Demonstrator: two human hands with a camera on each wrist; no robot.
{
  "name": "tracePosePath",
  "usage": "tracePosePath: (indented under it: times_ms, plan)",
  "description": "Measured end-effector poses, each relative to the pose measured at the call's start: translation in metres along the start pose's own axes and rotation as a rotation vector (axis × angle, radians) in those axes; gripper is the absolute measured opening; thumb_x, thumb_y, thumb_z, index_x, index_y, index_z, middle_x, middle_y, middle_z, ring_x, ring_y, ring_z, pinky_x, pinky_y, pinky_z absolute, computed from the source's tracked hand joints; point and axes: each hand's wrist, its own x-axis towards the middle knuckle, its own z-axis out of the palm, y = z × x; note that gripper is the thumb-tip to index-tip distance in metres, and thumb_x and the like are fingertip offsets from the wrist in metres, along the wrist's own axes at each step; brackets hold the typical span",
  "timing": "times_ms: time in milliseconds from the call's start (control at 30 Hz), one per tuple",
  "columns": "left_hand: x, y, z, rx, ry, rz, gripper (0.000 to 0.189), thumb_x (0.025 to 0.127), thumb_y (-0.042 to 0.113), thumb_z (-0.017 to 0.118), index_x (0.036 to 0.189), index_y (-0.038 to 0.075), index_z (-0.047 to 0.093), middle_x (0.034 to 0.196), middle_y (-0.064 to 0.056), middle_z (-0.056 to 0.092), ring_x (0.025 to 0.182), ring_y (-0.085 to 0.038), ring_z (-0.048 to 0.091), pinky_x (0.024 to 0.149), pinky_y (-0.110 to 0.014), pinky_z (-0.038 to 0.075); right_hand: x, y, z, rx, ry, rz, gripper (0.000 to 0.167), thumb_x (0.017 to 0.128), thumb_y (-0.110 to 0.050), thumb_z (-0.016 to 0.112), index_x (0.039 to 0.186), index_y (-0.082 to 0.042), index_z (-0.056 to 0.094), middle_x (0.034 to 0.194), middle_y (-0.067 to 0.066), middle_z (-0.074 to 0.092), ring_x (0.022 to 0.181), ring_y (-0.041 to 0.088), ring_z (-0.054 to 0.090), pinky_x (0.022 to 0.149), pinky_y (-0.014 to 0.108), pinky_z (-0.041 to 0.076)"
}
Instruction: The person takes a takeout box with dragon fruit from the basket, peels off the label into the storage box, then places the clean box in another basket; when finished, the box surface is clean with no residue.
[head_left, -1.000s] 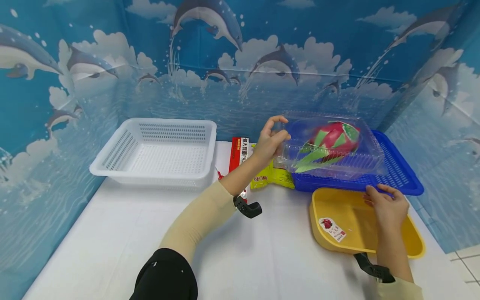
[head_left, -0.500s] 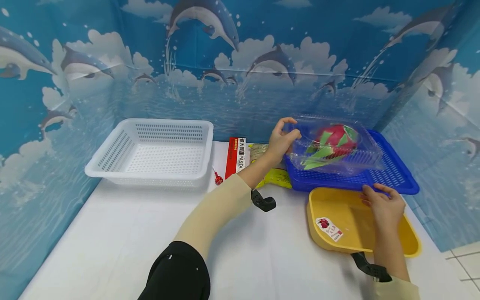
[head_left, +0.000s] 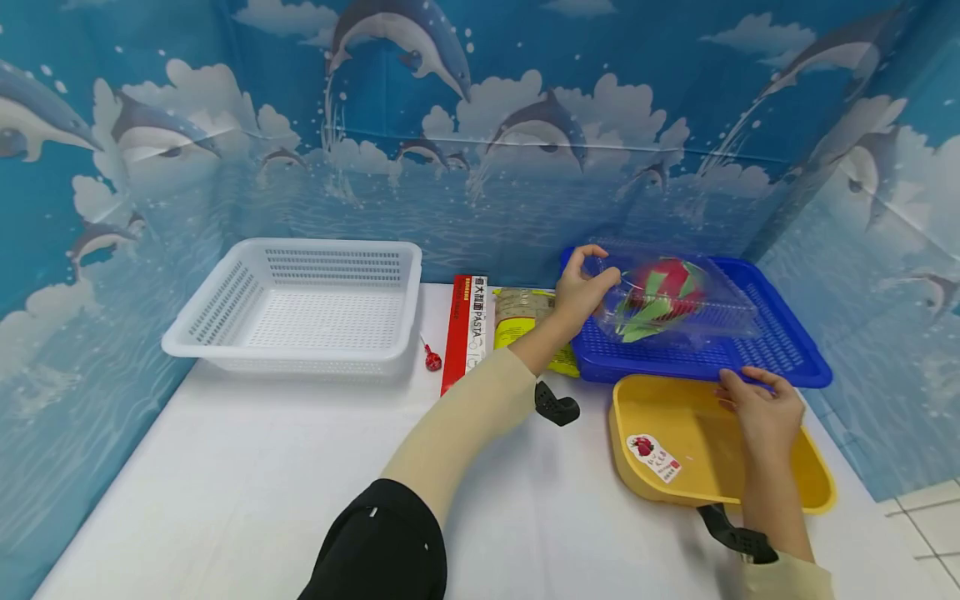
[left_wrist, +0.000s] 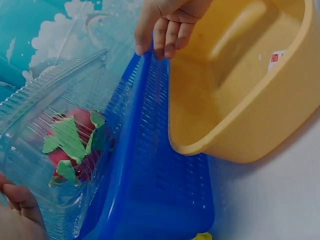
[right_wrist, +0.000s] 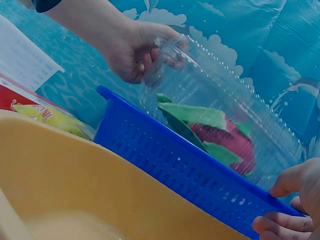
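Note:
My left hand (head_left: 583, 292) pinches the left end of a clear plastic container (head_left: 720, 304), fingers on its edge. Inside the container is a red dragon fruit (head_left: 667, 287) with green scales, visible through the plastic in all views. The container lies tilted in the blue perforated basket (head_left: 802, 350), its left end over the basket's left part. At the basket's front rim, my right hand (head_left: 767, 417) grips the edge between thumb and fingers, as the left wrist view shows. That forearm crosses above a yellow basin (head_left: 697, 442), which bears a dragon fruit sticker (head_left: 654, 457).
A white perforated basket (head_left: 288, 352) stands at the left. Between the baskets lie a red lollipop (head_left: 432, 360), a red and white pasta box (head_left: 459, 333) and a yellow noodle packet (head_left: 517, 321), partly behind my left arm. A dolphin-print curtain (head_left: 420, 200) hangs behind the table.
My left hand has moved right and down, lowering the clear container with the dragon fruit into the blue basket. My right hand has stayed on the basket's rim. The view has shifted slightly.

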Motion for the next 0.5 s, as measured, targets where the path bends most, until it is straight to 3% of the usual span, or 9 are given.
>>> tracePosePath:
  times_ms: [133, 267, 500]
  plan:
    - [-0.001, -0.004, 0.004, 0.020, 0.015, -0.008, 0.034, 0.086, 0.015, 0.064, 0.119, 0.014, 0.055, 0.048, 0.000, 0.035, 0.039, -0.017, 0.029, 0.041, -0.036, 0.031, -0.001, 0.001, 0.000, -0.005, -0.007, 0.004, 0.038, 0.081, -0.019, 0.080, 0.105, -0.012, 0.053, 0.067, -0.008, 0.068, 0.057, 0.008, 0.067, 0.055, 0.018, 0.054]
    - [-0.003, -0.009, 0.008, 0.059, -0.004, -0.027, 0.036, 0.087, 0.016, 0.063, 0.122, 0.013, 0.054, 0.048, 0.000, 0.033, 0.038, -0.015, 0.025, 0.038, -0.030, 0.027, -0.001, 0.001, -0.001, -0.005, 0.002, 0.011, 0.039, 0.080, -0.021, 0.081, 0.105, -0.013, 0.053, 0.068, -0.008, 0.068, 0.057, 0.008, 0.067, 0.055, 0.018, 0.053]
    - [-0.004, -0.016, 0.014, 0.137, 0.001, -0.058, 0.039, 0.088, 0.019, 0.064, 0.126, 0.016, 0.055, 0.051, 0.000, 0.036, 0.040, -0.013, 0.029, 0.038, -0.026, 0.030, 0.001, 0.000, -0.001, -0.009, -0.003, 0.008, 0.036, 0.082, -0.020, 0.079, 0.106, -0.014, 0.053, 0.067, -0.009, 0.068, 0.057, 0.008, 0.067, 0.055, 0.017, 0.053]
